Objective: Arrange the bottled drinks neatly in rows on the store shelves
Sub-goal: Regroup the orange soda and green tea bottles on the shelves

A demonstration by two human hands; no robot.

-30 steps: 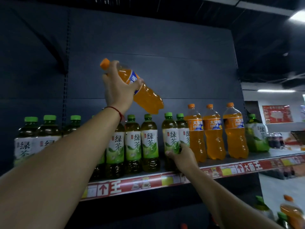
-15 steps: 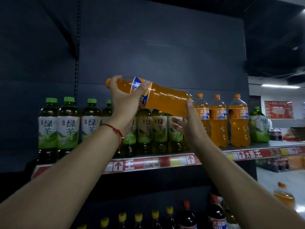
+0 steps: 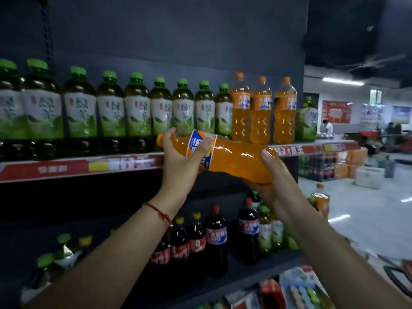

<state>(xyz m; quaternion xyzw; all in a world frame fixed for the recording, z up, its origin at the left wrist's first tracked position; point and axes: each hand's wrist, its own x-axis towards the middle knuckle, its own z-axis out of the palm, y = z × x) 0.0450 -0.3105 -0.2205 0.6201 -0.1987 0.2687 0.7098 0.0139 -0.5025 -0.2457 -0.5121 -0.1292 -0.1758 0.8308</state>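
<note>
Both hands hold an orange soda bottle [image 3: 225,158], its blue-white label's writing blurred.

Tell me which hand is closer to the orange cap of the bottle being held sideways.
Left. The left hand grips the orange bottle at its neck and label, right beside the cap. The right hand cradles the bottle's base, at the far end from the cap.

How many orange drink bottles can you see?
5: three upright on the top shelf, one sideways in both hands, one on the floor. More may be hidden.
</note>
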